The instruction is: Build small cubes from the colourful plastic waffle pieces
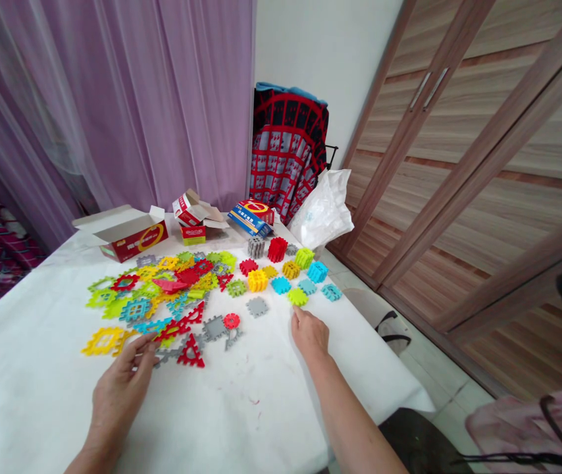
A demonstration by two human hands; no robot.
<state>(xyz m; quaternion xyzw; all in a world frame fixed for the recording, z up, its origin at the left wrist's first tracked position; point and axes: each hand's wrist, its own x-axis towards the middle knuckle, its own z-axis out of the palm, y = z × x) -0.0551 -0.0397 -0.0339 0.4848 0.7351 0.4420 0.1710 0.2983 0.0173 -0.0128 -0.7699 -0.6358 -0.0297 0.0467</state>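
The right hand (310,334), fingers narrow, touches a bumpy-edged green square (297,297) on the white counter (241,415). The left hand (126,375) curls by toothy plastic shapes (188,275); I can't tell if either grips.

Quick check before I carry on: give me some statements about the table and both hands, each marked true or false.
1. The right hand has its fingertips at a lime piece. True.
2. The left hand is beside the white bag. False: it is at the near edge of the mixed pile.
3. A gray stack stands just left of a red stack. True.
4. The blue box lies nearer the hands than the red stack. False: it lies farther away.
5. The cloth on the table is white. True.
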